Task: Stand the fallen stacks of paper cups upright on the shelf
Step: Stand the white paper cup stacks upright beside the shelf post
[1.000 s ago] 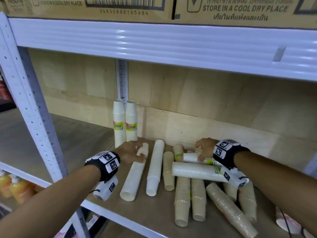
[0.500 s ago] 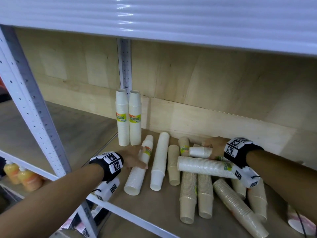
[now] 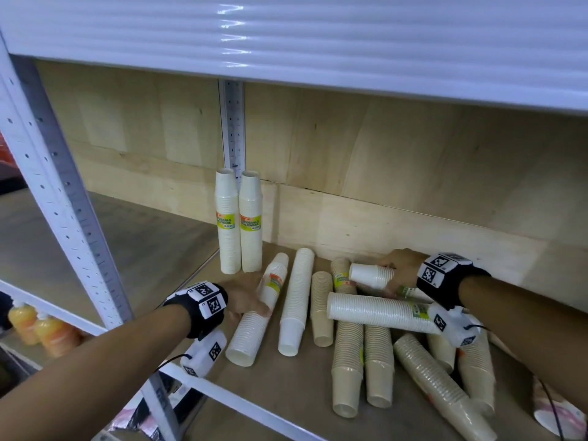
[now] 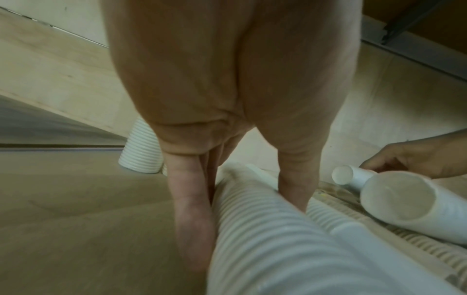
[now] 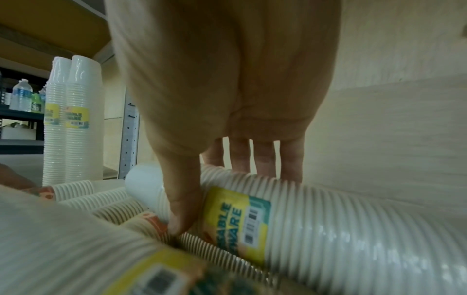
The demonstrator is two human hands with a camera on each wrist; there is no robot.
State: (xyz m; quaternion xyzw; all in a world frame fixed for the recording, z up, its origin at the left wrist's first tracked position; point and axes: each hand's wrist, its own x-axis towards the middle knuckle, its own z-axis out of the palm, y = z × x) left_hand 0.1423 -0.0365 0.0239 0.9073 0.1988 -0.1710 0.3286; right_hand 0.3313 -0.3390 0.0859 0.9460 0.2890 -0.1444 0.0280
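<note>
Wooden shelf, left hand grips fallen stack, right hand grips half-hidden stack

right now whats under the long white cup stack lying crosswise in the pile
The crosswise white stack rests on two tan stacks lying lengthwise on the shelf. Its right end is hidden by the right hand's wrist gear, so what supports that end cannot be seen.

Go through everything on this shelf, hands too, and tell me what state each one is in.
Two white stacks: upright, side by side at the back.
Leftmost fallen white stack: lying, gripped by left hand.
Short white stack: lying on the pile, gripped by right hand.
Other white stacks: lying.
Tan stacks: lying.
</note>
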